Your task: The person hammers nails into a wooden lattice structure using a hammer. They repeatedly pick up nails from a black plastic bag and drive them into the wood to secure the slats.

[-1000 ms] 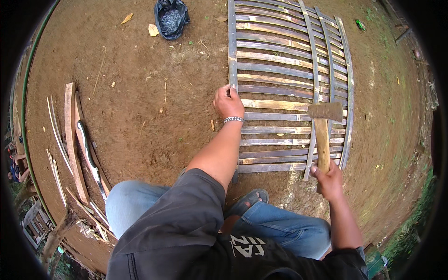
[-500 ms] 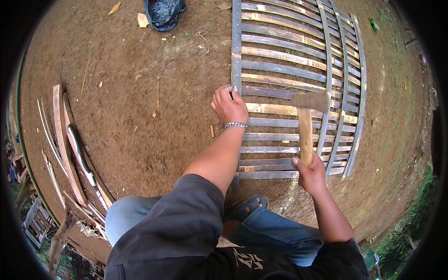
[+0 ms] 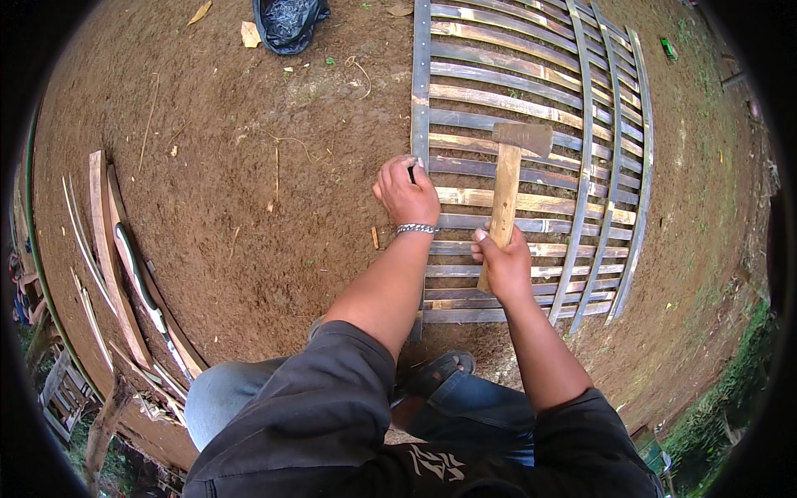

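A bamboo slat panel [image 3: 506,99] lies on the ground, with many cross slats and several long strips over them. My left hand [image 3: 407,192], a chain bracelet at its wrist, rests at the panel's left edge strip [image 3: 420,83]. Its fingertips are pinched together on that strip; whatever they may hold is too small to make out. In my right hand [image 3: 506,261] is a hatchet [image 3: 505,187] with a pale wooden handle and a brown metal head. The fingers wrap round the handle, and the head is held above the slats, right of my left hand.
A black plastic bag [image 3: 288,25] with small thin metal pieces, seemingly nails, stands at the far left of the panel. On the left lie wooden strips [image 3: 108,241] and a saw-like tool [image 3: 137,270] with a white and dark handle. My sandalled foot [image 3: 440,373] is near the panel's corner.
My right hand has moved the hatchet left and farther up, closer to my left hand. The left hand stays pinched at the same strip.
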Motion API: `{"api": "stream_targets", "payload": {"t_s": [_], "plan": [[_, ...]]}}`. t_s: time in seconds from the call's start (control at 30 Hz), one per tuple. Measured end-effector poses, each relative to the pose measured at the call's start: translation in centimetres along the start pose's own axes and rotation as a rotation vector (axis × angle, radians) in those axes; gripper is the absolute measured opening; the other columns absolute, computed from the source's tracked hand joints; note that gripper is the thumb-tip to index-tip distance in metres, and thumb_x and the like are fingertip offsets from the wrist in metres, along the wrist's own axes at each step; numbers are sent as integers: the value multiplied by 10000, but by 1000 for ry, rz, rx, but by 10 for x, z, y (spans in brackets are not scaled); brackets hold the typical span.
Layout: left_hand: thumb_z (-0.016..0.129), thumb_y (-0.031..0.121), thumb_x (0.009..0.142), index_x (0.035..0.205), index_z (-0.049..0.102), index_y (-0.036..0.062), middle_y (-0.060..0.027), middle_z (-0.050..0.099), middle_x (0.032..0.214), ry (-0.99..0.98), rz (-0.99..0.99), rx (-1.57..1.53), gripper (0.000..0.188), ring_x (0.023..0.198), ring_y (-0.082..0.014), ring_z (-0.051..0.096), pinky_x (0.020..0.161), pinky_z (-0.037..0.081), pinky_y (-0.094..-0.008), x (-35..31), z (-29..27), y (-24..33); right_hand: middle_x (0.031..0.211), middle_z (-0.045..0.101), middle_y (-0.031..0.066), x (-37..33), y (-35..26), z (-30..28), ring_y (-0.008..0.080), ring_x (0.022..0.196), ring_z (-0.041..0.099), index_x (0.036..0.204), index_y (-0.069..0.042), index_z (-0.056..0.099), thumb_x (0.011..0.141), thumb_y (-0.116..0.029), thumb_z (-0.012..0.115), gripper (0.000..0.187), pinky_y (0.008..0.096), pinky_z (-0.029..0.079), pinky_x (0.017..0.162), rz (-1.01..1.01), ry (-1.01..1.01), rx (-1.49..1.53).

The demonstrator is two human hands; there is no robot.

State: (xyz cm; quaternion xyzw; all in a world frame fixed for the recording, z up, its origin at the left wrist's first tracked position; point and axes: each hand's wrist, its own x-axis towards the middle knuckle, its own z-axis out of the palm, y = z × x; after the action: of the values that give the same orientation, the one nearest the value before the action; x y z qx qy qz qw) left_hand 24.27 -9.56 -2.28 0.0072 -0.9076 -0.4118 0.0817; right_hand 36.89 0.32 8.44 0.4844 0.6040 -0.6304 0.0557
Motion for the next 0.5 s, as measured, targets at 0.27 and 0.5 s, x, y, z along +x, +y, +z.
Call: {"api": "stream_targets", "payload": {"t_s": [0.27, 0.5], "plan": [[678, 118, 859, 981, 646, 85, -102, 665, 1080, -11, 3, -20, 131, 1106, -320, 598, 969, 389, -477, -1, 0, 2, 903, 719, 99, -15, 11, -13, 149, 791, 701, 1149, 26, 605, 944, -196, 730, 327, 297, 545, 734, -26, -25, -205], [704, 126, 848, 937, 652, 79, -133, 655, 1059, -7, -4, -43, 113, 1088, -334, 600, 955, 394, -472, 0, -5, 1, 896, 724, 157, -22, -6, -6, 253, 825, 723, 1177, -1, 608, 956, -227, 700, 329, 373, 546, 764, 42, -125, -426]]}}
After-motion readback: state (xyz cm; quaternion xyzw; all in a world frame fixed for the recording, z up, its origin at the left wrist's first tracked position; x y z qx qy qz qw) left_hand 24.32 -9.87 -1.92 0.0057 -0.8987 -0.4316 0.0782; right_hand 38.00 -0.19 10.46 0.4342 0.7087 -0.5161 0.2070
